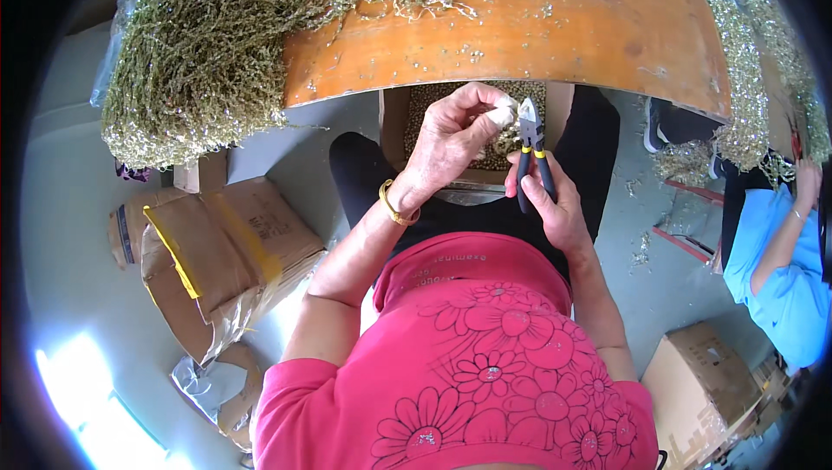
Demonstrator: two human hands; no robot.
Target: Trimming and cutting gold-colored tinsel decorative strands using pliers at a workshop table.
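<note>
My right hand [562,212] is wrapped around the handles of a pair of cutting pliers [531,130] with black grips and yellow bands. The pliers point away from me, their metal jaws beside my left fingertips. My left hand [451,142] is closed in a pinch, with white wrapping on its fingertips. Whatever lies in that pinch is too small to make out. Beneath both hands, between my knees, a cardboard box [392,126] holds many small gold beads [425,102].
An orange-brown table [520,37] curves ahead, bearing thick bundles of glittery green-gold strands [204,54]. An open cardboard carton [238,240] stands at left, another carton [693,383] at lower right. At right, a person in a blue shirt [784,271] reaches toward hanging strands [737,97].
</note>
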